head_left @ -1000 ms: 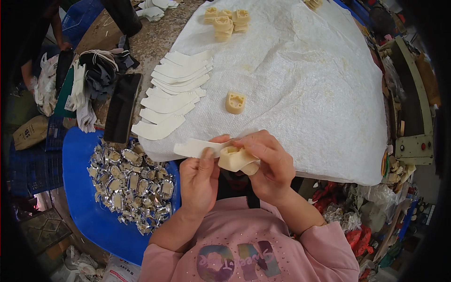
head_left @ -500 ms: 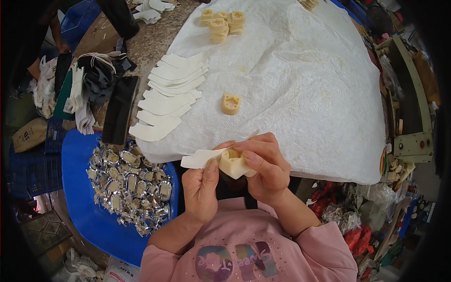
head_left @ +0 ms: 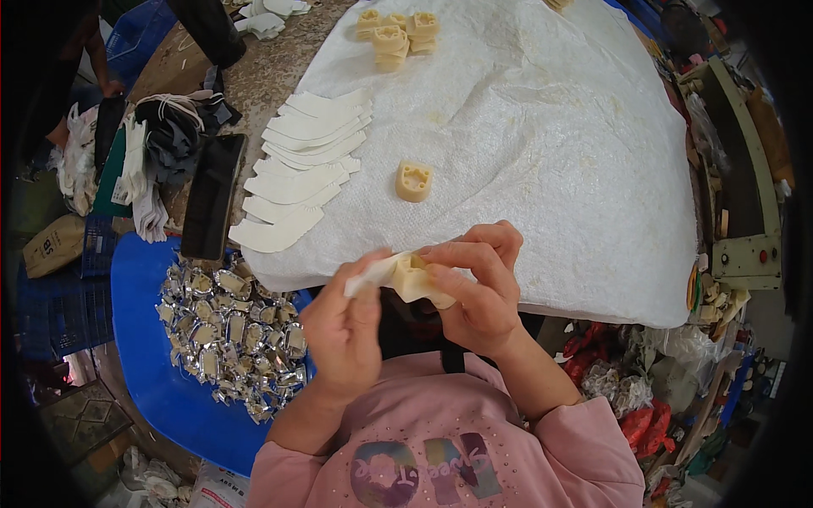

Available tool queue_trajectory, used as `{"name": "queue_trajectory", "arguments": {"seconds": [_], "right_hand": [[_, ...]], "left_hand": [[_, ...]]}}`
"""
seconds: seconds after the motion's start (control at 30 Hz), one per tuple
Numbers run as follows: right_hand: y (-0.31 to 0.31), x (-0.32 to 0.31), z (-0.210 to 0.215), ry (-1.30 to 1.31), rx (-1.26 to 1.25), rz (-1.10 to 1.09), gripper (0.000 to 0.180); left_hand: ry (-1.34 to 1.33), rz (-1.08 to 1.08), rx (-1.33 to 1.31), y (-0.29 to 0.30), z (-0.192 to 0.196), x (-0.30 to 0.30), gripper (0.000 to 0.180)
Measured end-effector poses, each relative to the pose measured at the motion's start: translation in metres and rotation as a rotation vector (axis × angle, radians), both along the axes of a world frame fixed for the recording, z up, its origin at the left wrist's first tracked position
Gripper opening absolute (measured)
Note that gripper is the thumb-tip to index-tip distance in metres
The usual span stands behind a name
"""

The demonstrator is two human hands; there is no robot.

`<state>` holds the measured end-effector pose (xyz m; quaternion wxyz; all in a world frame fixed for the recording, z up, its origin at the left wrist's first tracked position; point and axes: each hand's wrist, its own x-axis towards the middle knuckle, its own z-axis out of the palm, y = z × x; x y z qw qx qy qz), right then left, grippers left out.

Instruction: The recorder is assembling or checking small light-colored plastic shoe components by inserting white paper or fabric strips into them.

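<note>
1. I see one view only: the head camera, worn, facing steeply down.
2. It sits close above both hands; the white-covered table [head_left: 542, 127] stretches ahead.
3. Fisheye curvature bends edges near the rim.

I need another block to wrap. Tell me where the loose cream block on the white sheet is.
In the head view, the loose cream block lies alone on the white sheet, just right of the row of white strips and above both hands.

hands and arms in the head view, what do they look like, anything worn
Both hands are bare: the left hand and right hand wear no gloves, rings or watch that show. Pink sleeves are pushed up near the elbows, leaving the forearms uncovered.
</note>
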<state>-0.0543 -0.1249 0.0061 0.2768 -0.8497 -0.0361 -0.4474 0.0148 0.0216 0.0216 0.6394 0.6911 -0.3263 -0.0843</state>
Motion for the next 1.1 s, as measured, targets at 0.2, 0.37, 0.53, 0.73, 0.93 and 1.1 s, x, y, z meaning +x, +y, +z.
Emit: {"name": "queue_trajectory", "arguments": {"seconds": [0.2,0.37,0.53,0.73,0.93,1.1], "right_hand": [[0.007,-0.01,0.03,0.397,-0.214,-0.043,0.022],[0.005,-0.01,0.033,0.506,-0.22,0.012,0.018],[0.001,-0.01,0.026,0.494,-0.281,0.053,0.018],[-0.011,-0.01,0.014,0.459,-0.061,0.106,0.023],[-0.011,-0.013,0.009,0.396,0.225,0.26,0.031],[-0.014,-0.016,0.013,0.493,0.206,0.351,0.03]], "left_hand": [[0.099,0.064,0.126,0.003,0.0,-0.003,0.021],[-0.034,0.032,0.182,-0.002,-0.002,-0.006,0.016],[-0.277,0.015,0.185,-0.004,-0.011,-0.007,0.018],[-0.162,0.008,0.108,0.001,-0.014,-0.008,0.02],[0.097,-0.088,-0.121,-0.001,-0.034,0.002,0.015],[-0.326,-0.1,-0.018,-0.008,-0.02,0.004,0.007]]}}
